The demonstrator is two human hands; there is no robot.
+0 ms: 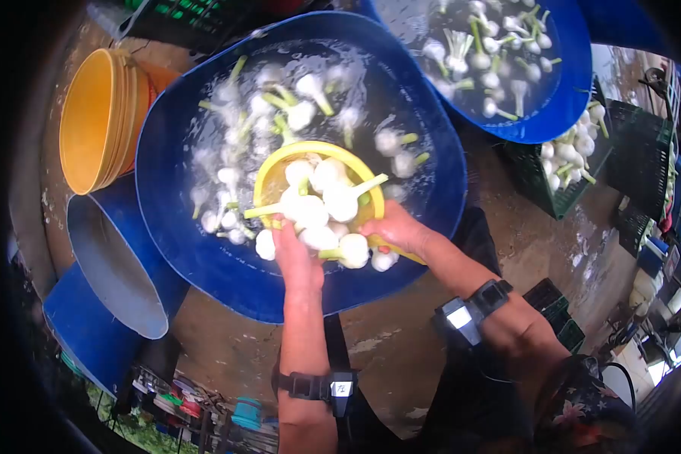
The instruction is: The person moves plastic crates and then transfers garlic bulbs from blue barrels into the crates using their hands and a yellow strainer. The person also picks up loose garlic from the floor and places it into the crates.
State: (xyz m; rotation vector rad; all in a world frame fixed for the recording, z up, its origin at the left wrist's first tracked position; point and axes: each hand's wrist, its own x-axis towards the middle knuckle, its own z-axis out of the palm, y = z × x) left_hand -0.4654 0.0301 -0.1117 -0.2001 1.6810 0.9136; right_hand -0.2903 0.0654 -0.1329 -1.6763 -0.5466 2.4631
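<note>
A large blue tub (227, 278) holds water with white bulbs on short green stems floating in it. Over the tub's near side is a yellow basket (280, 160) heaped with white bulbs (304, 210). My right hand (395, 228) grips the basket's rim at its right side, fingers wrapped round it. At the heap's near left edge is my left hand (298, 253), its fingers up against the bulbs and partly hidden by them; whether it holds a bulb or the rim is unclear.
A second blue tub (579, 76) with floating bulbs stands at upper right, beside a dark green crate (560, 198) of bulbs. Yellow buckets (91, 121) and empty blue containers (117, 265) are on the left. Another green crate (181, 15) lies at the top.
</note>
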